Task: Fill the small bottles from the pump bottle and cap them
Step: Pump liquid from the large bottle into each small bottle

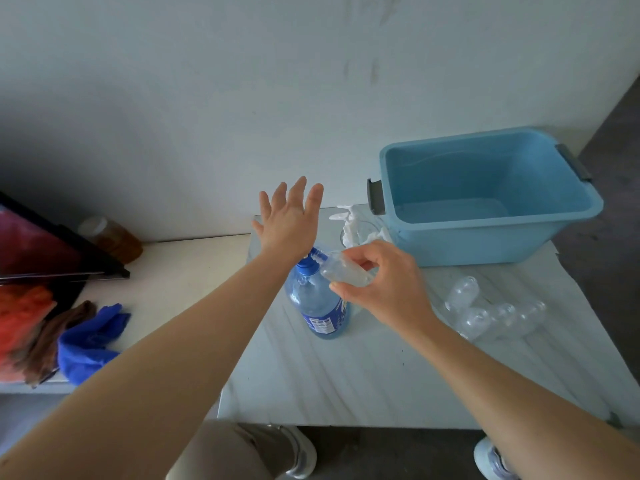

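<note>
Blue pump [313, 258] under hands [384, 285], left [289, 223] splayed

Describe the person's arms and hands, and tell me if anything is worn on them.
The left forearm and right forearm are bare to the frame edge, no sleeves showing. The left hand and right hand wear no gloves; no rings, watch or bracelet show.

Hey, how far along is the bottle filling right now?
Done: no capped bottle shows anywhere. In hand: right hand holds one small bottle at the spout of the pump bottle, left hand open over its pump. Left: the pile of clear bottles and the white caps.
</note>
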